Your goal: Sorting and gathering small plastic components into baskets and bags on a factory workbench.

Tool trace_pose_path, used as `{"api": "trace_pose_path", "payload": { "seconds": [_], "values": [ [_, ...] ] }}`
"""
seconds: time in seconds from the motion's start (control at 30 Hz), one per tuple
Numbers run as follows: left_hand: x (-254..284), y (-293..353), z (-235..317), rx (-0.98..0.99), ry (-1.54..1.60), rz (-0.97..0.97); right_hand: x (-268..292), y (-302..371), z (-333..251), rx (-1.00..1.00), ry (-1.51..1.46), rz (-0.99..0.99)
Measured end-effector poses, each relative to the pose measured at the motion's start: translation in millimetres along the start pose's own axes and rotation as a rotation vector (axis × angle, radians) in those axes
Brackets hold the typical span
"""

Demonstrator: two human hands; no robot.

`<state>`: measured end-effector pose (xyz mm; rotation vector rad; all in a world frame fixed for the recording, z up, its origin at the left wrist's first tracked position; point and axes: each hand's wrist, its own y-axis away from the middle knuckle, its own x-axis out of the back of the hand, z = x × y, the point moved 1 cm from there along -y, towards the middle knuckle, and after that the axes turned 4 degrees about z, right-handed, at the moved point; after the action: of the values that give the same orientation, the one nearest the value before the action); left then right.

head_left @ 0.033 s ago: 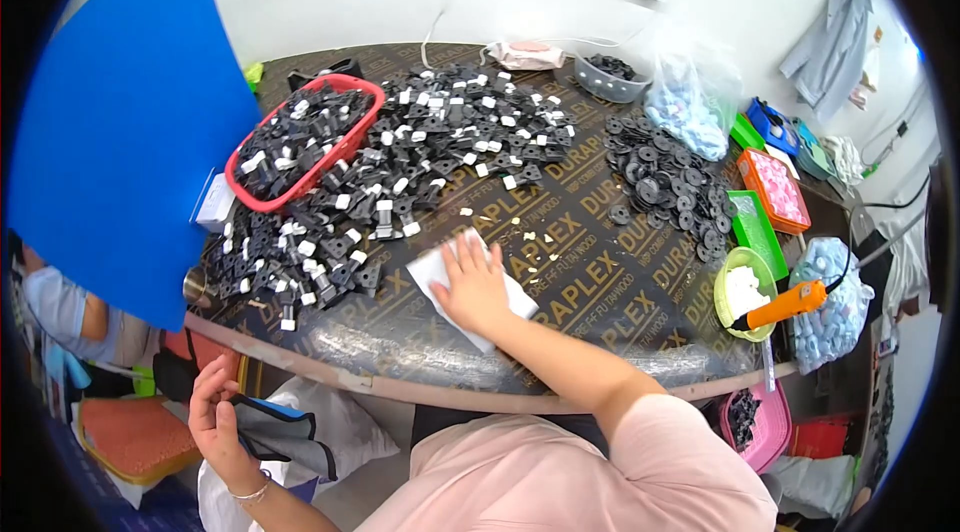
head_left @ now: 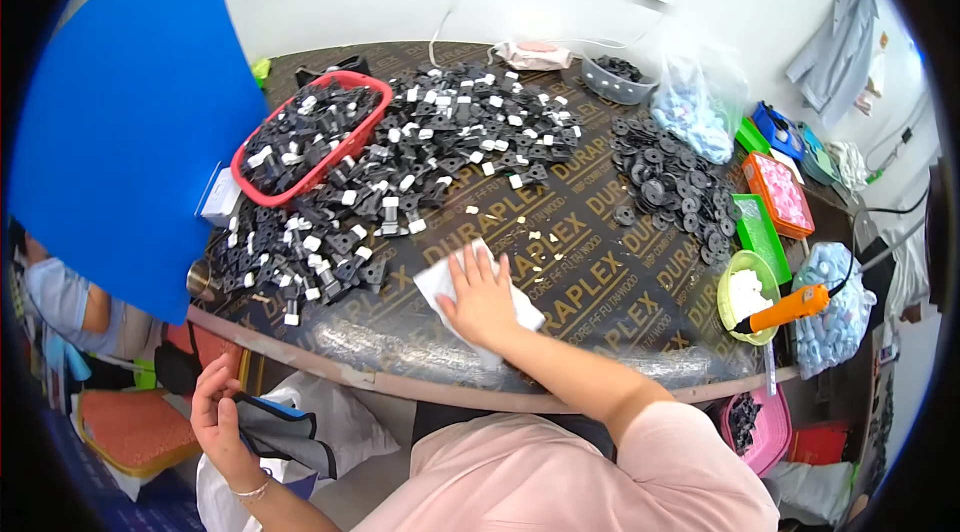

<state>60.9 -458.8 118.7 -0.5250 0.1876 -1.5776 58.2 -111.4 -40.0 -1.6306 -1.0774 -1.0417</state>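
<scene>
Nothing moved: right hand (head_left: 482,300) still flat, fingers spread, on white cloth (head_left: 432,284) near tabletop (head_left: 600,262) front edge; left hand (head_left: 215,419) clamped on dark pouch (head_left: 285,435).

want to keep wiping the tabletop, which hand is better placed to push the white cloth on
Right. The right hand lies flat on the white cloth on the table. The left hand is below the table edge, holding a dark pouch.
</scene>
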Motion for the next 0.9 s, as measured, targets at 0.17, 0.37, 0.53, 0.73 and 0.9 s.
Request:
{"api": "trace_pose_path", "payload": {
  "seconds": [0.17, 0.37, 0.53, 0.73, 0.9],
  "values": [
    [-6.0, 10.4, 2.2, 0.06, 0.065, 0.047, 0.4, 12.2, -35.5, 0.112, -0.059, -0.065],
    [-41.5, 17.0, 25.9, -0.013, 0.072, -0.082, -21.2, -20.0, -95.4, 0.21, -0.09, -0.168],
    [-76.2, 18.5, 15.3, 0.013, 0.096, -0.262, -21.9, 24.4, -72.7, 0.511, -0.236, -0.131],
    [-100.6, 5.3, 2.7, 0.023, 0.104, -0.348, 59.4, 124.6, 83.8, 0.179, 0.029, -0.076],
    [-131.5, -14.8, 36.8, -0.088, 0.15, -0.437, 104.1, 224.9, 218.2, -0.28, 0.232, 0.022]
  ]
}}
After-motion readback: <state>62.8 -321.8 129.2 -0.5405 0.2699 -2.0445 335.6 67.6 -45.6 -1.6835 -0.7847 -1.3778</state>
